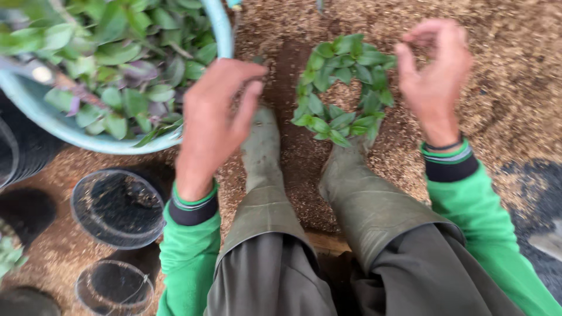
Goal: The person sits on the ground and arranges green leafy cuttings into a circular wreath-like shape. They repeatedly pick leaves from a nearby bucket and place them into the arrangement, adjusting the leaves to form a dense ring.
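Observation:
My left hand (213, 120) hangs in the air beside the rim of a pale blue basin (76, 133) full of green and purple leafy cuttings (126, 55); its fingers are loosely spread and hold nothing I can see. My right hand (434, 73) is raised at the right, fingers curled with thumb and fingertips close together; whether it pinches something is unclear. Between the hands stands a pot with green cuttings (342, 88) planted in a ring around brown husk filling. Both sleeves are bright green.
My legs in olive rubber boots (263, 152) stretch forward over ground covered in brown husk (509, 70). Black plastic pots (119, 206) stand at the lower left, some holding husk. A stack of black pots (17, 149) sits at the far left.

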